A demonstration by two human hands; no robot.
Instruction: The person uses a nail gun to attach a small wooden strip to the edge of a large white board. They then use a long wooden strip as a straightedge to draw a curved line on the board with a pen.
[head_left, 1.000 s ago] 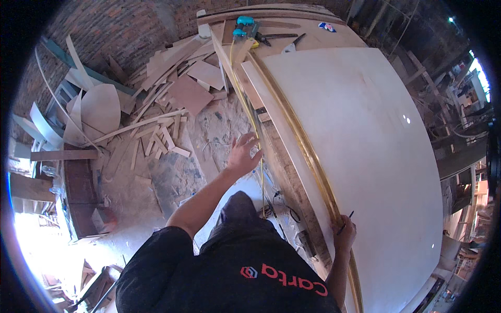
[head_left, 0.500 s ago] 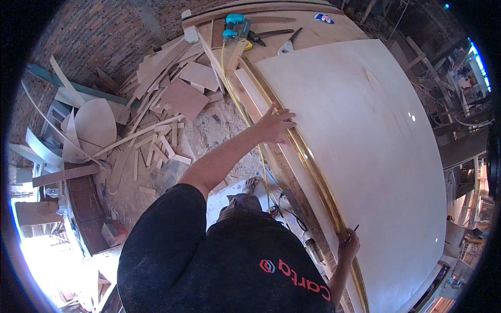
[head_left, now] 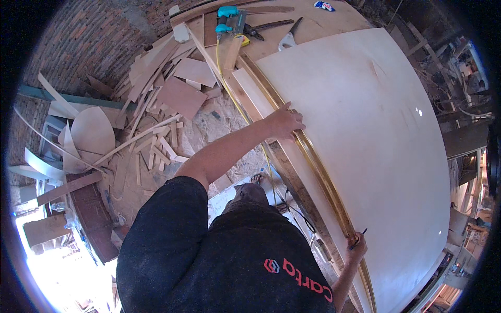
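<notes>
A long, shiny gold trim strip (head_left: pixel 322 178) runs along the near-left edge of a big white panel (head_left: pixel 376 135) on the workbench. My left hand (head_left: pixel 285 124) is closed over the strip about midway, its fingers curled round the far side and the thumb hidden. Lower down, close to my body, my right hand (head_left: pixel 357 250) rests at the same strip. A dark, slim pencil or pen (head_left: pixel 364 232) is held in it, sticking out past the fingers. Whether the right fingers also grip the strip, I cannot tell.
At the bench's far end lie a teal nail gun (head_left: pixel 225 22), a dark clamp-like tool (head_left: pixel 254 33) and a white-handled handsaw (head_left: pixel 286 41). A yellow hose (head_left: pixel 221 68) trails down the bench's left side. Wood offcuts (head_left: pixel 180 97) litter the floor to the left.
The fingers of my left hand, spread over the strip before, are now drawn together and curled on it. My right hand keeps the pencil or pen at the strip. The whole view has shifted slightly.
</notes>
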